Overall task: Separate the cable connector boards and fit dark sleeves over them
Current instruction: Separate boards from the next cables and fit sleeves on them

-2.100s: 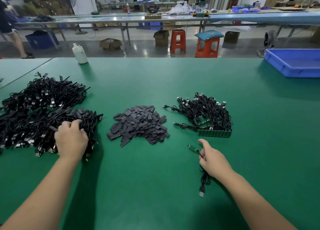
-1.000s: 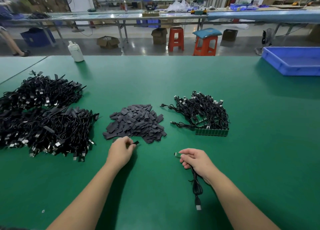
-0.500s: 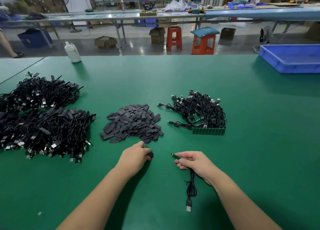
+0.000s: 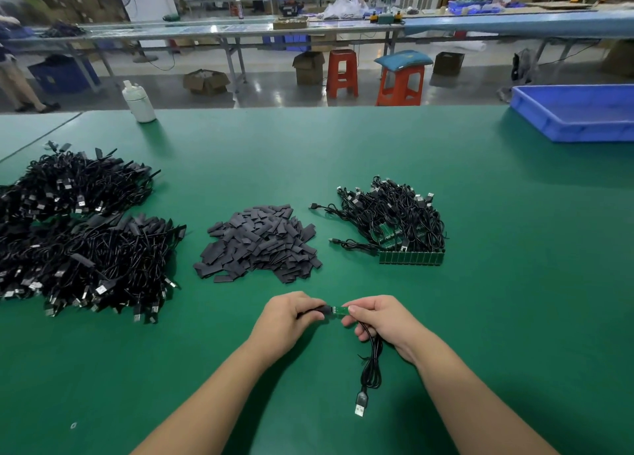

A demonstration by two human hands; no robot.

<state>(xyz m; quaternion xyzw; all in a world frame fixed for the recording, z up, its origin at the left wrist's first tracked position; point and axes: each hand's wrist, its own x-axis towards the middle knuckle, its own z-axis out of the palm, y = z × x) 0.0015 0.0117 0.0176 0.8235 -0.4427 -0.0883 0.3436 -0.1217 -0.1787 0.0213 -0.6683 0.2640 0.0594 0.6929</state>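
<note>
Low over the green tabletop [image 4: 480,317], the left hand [image 4: 288,320] pinched a dark sleeve [image 4: 314,313] while the right hand [image 4: 380,320] pinched a small green connector board [image 4: 339,311] by its cable end. Board and sleeve lay along one left-to-right line, the sleeve's mouth just meeting the board's free end, so the coming slide would likely run rightward along that axis. The board's black cable [image 4: 370,368] drooped from the right hand to a USB plug [image 4: 361,405] on the tabletop. Beyond the hands lay the heap of loose sleeves [image 4: 259,245], and to its right the unseparated strip of boards [image 4: 411,258] under its cables.
</note>
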